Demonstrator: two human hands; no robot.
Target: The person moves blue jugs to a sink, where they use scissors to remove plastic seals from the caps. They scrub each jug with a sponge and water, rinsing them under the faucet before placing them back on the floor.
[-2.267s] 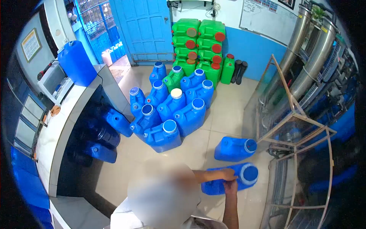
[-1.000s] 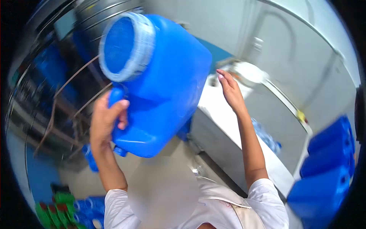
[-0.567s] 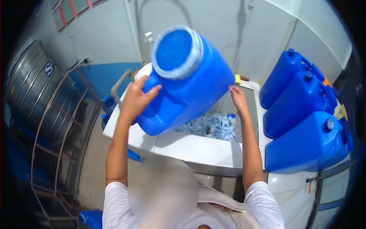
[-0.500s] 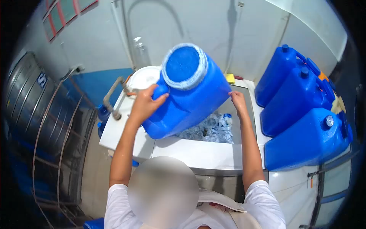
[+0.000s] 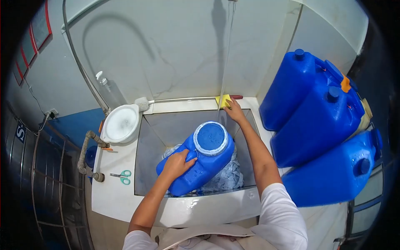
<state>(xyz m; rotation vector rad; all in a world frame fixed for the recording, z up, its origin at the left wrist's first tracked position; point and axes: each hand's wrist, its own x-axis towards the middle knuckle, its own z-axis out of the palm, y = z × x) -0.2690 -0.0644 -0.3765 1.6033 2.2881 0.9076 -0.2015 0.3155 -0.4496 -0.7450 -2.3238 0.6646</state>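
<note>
The wet blue jug (image 5: 204, 173), tilted within the sink (image 5: 146, 168) above loose plastic (image 5: 230, 175), could slip or roll because only the left hand's (image 5: 176, 164) fingers clasp its handle (image 5: 191, 155), while the right hand's (image 5: 235, 111) touch the yellow sponge (image 5: 223, 101) at the sink's far edge, grip unclear.

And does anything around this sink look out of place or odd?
Mainly the crumpled, pale material heaped in the basin around the held blue jug; it looks like discarded wrapping. Green-handled scissors also lie loose on the counter. I see no clear damage.
</note>
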